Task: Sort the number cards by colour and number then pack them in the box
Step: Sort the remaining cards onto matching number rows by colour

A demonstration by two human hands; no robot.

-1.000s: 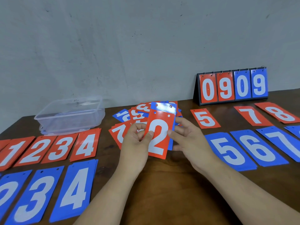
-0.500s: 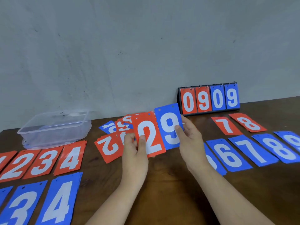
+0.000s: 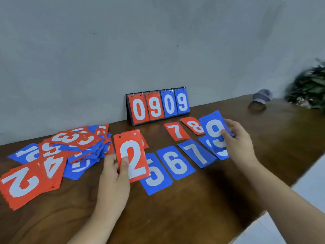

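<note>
Both grips were occupied over the tabletop.
A red 2 was pinched in the left grip, a blue 9 in the right grip.

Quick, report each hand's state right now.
Left hand: holding the red 2 card.
Right hand: holding the blue 9 card.

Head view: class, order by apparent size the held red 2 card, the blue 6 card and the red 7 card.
1. Held red 2 card, in the left hand.
2. Blue 6 card.
3. Red 7 card.
Nearness to the camera likely explains the differences; true sizes may match.
</note>
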